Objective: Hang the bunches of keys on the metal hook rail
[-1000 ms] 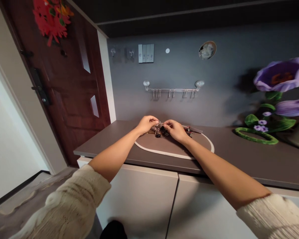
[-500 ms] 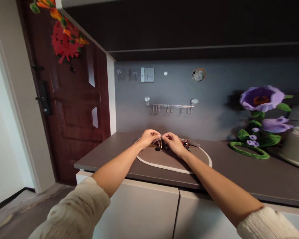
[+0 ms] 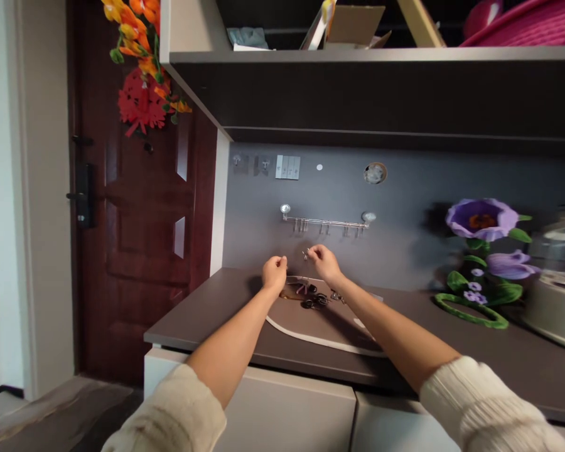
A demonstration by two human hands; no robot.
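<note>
My right hand (image 3: pixel 324 260) is raised in front of the wall, below the hook rail (image 3: pixel 327 222). Its thumb and finger pinch a small silvery metal piece (image 3: pixel 305 255), too small to name. My left hand (image 3: pixel 275 273) is level with the mat's left side, fingers curled closed; whatever it may hold is hidden. Between and below the hands, a cluster of dark key fobs or keys (image 3: pixel 315 301) lies on the brown mat with a pale rim (image 3: pixel 311 342). A brownish flat item (image 3: pixel 289 295) lies left of the cluster. My right forearm covers part of the mat.
Purple knitted flowers (image 3: pixel 483 220) stand on the counter (image 3: pixel 419 326) at right, beside a pale appliance with a clear top (image 3: pixel 558 276). An overhead shelf (image 3: pixel 358 94) juts out above, holding boxes and a pink item. A dark red door (image 3: pixel 139 301) is at left.
My hands have moved apart; the right rose toward the rail with the small metal piece. The dark cluster now lies on the mat. My view has tilted upward.
</note>
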